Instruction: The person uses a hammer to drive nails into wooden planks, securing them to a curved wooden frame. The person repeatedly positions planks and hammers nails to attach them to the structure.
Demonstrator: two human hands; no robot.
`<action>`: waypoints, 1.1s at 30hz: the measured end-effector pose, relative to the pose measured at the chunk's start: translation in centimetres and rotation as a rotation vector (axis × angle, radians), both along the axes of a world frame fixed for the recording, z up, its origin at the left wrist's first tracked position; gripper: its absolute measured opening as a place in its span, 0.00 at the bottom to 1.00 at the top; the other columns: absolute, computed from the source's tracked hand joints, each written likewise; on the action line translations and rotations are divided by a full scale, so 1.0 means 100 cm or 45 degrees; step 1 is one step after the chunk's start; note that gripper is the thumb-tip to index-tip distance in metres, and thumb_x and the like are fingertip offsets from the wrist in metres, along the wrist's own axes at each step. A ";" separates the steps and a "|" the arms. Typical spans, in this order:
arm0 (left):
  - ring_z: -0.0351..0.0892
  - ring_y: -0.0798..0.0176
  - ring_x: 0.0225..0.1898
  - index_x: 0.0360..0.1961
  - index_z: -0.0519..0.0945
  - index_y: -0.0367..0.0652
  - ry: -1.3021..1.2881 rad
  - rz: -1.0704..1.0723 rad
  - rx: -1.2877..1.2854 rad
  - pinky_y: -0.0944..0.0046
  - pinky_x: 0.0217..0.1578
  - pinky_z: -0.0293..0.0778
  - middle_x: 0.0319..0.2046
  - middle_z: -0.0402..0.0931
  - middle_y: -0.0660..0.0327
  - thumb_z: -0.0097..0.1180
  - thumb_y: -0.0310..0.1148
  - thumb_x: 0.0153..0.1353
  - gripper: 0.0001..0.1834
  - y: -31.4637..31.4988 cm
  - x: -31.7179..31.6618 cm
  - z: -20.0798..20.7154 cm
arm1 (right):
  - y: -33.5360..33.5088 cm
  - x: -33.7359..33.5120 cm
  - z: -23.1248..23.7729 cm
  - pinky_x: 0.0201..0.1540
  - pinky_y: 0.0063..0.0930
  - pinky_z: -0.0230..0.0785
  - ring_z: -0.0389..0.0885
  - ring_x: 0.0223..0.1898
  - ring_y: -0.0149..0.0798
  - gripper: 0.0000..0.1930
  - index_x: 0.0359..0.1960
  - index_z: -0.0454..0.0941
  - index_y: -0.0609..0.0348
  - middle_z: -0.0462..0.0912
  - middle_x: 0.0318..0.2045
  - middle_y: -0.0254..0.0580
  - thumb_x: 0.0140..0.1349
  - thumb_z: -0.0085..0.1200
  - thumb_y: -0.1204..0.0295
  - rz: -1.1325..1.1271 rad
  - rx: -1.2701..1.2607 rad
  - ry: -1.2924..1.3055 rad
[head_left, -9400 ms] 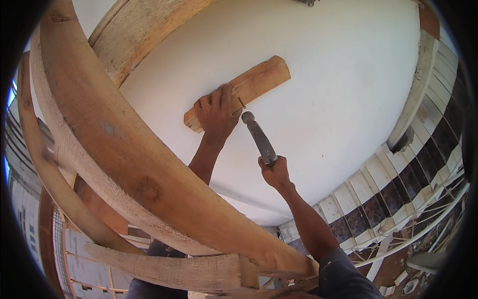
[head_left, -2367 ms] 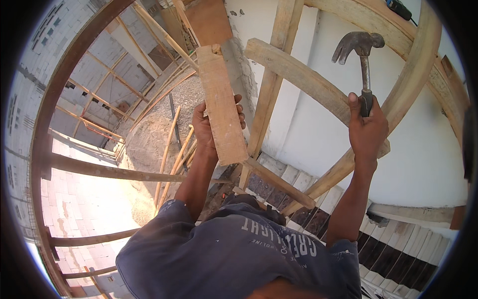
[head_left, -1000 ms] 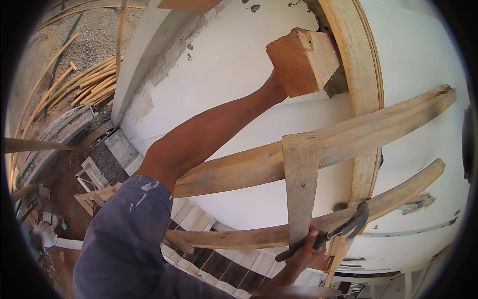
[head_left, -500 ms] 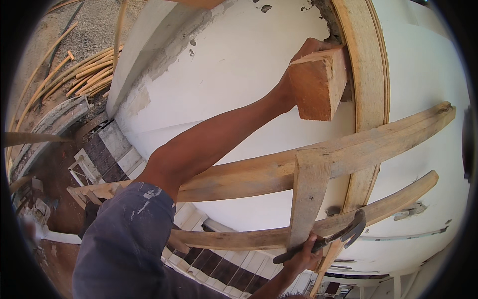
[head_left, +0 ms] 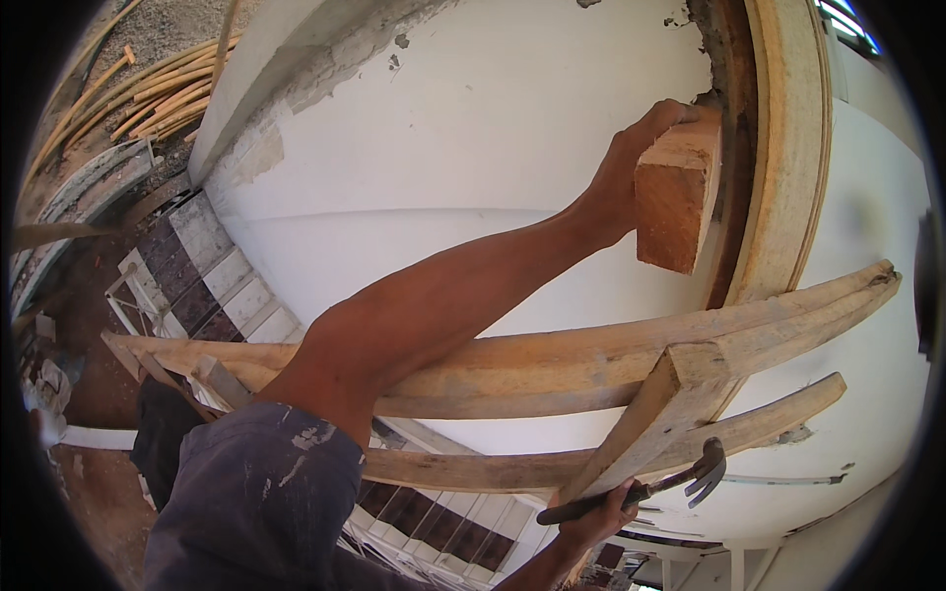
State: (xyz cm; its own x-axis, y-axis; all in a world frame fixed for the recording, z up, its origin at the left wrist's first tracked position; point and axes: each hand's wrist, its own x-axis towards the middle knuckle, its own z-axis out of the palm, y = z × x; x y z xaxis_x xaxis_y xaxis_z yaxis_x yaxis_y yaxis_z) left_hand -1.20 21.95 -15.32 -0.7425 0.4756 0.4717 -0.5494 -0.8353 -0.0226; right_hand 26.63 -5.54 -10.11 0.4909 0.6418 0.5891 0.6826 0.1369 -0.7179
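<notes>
My left arm reaches up and across to the right, over a wooden rail. At its end my left hand [head_left: 655, 138] is wrapped round a short, thick reddish-brown wood block [head_left: 670, 215]. The block is held at the wall, beside the dark inner edge of a pale upright wooden frame [head_left: 785, 148]; whether they touch I cannot tell. Lower down, my right hand [head_left: 609, 519] grips a claw hammer [head_left: 670, 483] by its black handle. The hammer's claw head points right, below the rails and away from the block.
Two rough timber rails [head_left: 532, 369] cross in front of me, joined by a short cross-piece [head_left: 641, 424]. Behind stands a white wall [head_left: 443, 138] with chipped plaster. Far below left are a tiled floor [head_left: 212, 246], bamboo poles [head_left: 182, 94] and debris.
My view has shifted, so the frame and block sit further right and lower. The block now appears beside the frame's inner edge rather than overlapping it. Both hands keep their holds.
</notes>
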 end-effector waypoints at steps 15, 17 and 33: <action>0.76 0.62 0.57 0.59 0.65 0.45 0.278 -0.309 -0.385 0.60 0.58 0.74 0.56 0.73 0.60 0.66 0.25 0.57 0.31 0.009 -0.016 0.045 | 0.003 -0.027 0.007 0.39 0.32 0.72 0.79 0.32 0.36 0.18 0.33 0.80 0.69 0.82 0.29 0.42 0.65 0.61 0.61 0.297 -0.096 -0.111; 0.74 0.64 0.59 0.60 0.65 0.46 0.266 -0.356 -0.331 0.61 0.62 0.71 0.57 0.73 0.60 0.68 0.24 0.56 0.33 0.012 -0.016 0.047 | 0.003 -0.027 0.008 0.38 0.31 0.71 0.79 0.31 0.36 0.19 0.31 0.81 0.69 0.82 0.27 0.42 0.66 0.61 0.60 0.310 -0.091 -0.136; 0.76 0.67 0.51 0.58 0.66 0.42 0.319 -0.109 -0.287 0.64 0.50 0.77 0.52 0.73 0.60 0.56 0.34 0.69 0.21 0.007 0.015 0.034 | 0.003 -0.023 0.009 0.34 0.29 0.68 0.77 0.28 0.33 0.20 0.31 0.81 0.69 0.82 0.25 0.40 0.65 0.60 0.59 0.314 -0.093 -0.201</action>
State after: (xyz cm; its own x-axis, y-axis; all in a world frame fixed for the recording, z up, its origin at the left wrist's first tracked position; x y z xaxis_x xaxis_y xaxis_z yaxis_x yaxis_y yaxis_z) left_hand 0.34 22.62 -11.96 -0.5701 0.6439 0.5103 -0.5826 -0.7548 0.3015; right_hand 24.32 -5.28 -9.19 0.2214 0.7738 0.5935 0.7390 0.2640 -0.6199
